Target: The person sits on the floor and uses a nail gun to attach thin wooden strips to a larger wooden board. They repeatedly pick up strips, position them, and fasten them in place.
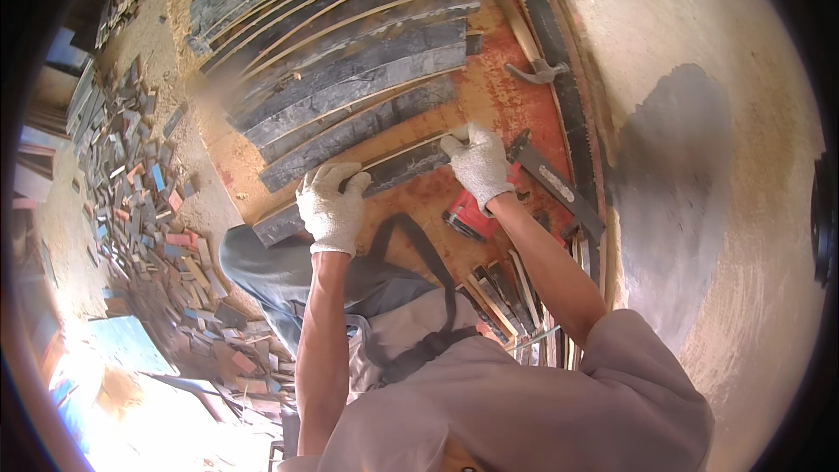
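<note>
A long, narrow, dark-faced wood strip [406, 164] lies slantwise across the worktable in front of me, its upper edge pale. My left hand [332, 205], in a whitish knit glove, grips it toward its left end, fingers curled over the top. Toward the other end, my right hand [477, 166], gloved alike, closes on the same strip; its fingertips partly hide that end. Just beyond lies another dark strip [358, 133], apart from the held one. Close below my right wrist is a red tool [472, 215], partly covered by the hand and forearm.
Several dark strips [350, 70] lie side by side on the reddish-brown table [502, 44]. A hammer [540, 72] rests near its right edge, above a black bar-shaped thing [559, 190]. Narrow offcuts [498, 297] stand at lower right. Small wood scraps [140, 175] cover the floor at left.
</note>
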`<state>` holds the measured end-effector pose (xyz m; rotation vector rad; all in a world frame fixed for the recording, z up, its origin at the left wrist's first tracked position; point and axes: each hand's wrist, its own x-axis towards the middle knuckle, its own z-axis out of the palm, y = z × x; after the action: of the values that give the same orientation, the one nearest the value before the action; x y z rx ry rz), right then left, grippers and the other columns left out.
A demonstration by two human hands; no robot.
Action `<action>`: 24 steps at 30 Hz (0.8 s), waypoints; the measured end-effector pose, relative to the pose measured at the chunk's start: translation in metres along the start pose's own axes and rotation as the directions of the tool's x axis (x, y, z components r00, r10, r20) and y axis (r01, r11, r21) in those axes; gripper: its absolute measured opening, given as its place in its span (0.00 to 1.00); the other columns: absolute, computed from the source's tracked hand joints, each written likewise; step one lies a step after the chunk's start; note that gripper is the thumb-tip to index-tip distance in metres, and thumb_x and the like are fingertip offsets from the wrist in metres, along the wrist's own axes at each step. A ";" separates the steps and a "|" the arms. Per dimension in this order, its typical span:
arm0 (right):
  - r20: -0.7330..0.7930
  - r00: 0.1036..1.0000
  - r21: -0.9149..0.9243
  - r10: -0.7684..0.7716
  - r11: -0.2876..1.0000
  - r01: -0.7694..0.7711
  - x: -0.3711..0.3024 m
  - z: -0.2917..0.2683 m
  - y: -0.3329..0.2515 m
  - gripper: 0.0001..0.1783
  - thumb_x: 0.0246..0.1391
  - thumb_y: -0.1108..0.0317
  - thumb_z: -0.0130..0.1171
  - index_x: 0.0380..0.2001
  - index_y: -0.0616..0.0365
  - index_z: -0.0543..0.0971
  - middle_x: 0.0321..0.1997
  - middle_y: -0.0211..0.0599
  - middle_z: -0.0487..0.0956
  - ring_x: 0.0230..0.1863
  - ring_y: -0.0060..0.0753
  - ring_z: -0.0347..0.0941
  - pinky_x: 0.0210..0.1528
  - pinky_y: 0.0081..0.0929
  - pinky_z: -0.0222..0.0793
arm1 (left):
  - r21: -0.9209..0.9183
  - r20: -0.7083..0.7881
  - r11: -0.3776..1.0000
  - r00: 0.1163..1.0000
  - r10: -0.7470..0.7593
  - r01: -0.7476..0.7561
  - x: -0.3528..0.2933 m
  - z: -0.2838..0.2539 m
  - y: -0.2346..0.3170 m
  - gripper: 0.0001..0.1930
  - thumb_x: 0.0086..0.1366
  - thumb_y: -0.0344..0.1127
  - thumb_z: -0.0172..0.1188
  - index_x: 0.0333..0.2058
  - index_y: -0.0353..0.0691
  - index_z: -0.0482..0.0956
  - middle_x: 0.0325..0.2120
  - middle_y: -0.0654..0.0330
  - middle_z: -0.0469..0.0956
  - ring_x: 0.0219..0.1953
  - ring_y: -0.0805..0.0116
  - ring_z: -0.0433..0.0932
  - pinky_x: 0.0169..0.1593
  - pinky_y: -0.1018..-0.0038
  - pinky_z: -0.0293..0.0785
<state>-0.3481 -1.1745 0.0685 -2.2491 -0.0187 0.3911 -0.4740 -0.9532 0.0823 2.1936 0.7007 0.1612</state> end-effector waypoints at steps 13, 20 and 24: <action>0.038 0.970 -0.630 -0.241 0.748 0.211 -0.088 -0.084 0.014 0.39 0.55 0.71 0.65 0.70 0.61 0.65 0.52 0.58 0.79 0.53 0.60 0.77 0.56 0.46 0.74 | 0.018 -0.066 0.998 0.996 0.060 -0.059 -0.001 0.003 -0.008 0.04 0.53 0.35 0.73 0.29 0.46 0.90 0.31 0.62 0.86 0.38 0.57 0.81 0.48 0.60 0.76; 0.069 0.989 -0.694 0.133 0.718 -0.048 -0.118 -0.075 0.084 0.59 0.47 0.66 0.71 0.79 0.61 0.50 0.50 0.62 0.80 0.52 0.62 0.78 0.56 0.49 0.73 | 0.036 -0.108 0.993 0.988 0.115 -0.111 0.002 0.009 -0.001 0.02 0.54 0.35 0.72 0.26 0.48 0.87 0.30 0.64 0.86 0.37 0.57 0.81 0.48 0.58 0.74; 0.124 0.992 -0.502 0.003 0.863 0.060 -0.106 -0.111 0.046 0.43 0.51 0.61 0.75 0.69 0.57 0.69 0.43 0.50 0.85 0.41 0.51 0.83 0.47 0.48 0.76 | 0.036 -0.131 0.992 0.984 0.122 -0.118 0.002 0.011 -0.005 0.03 0.55 0.35 0.72 0.24 0.49 0.86 0.29 0.65 0.86 0.37 0.56 0.81 0.50 0.57 0.73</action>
<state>-0.4229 -1.3024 0.1308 -2.7360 -0.2455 0.5580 -0.4703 -0.9571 0.0710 2.2688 0.6467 0.3646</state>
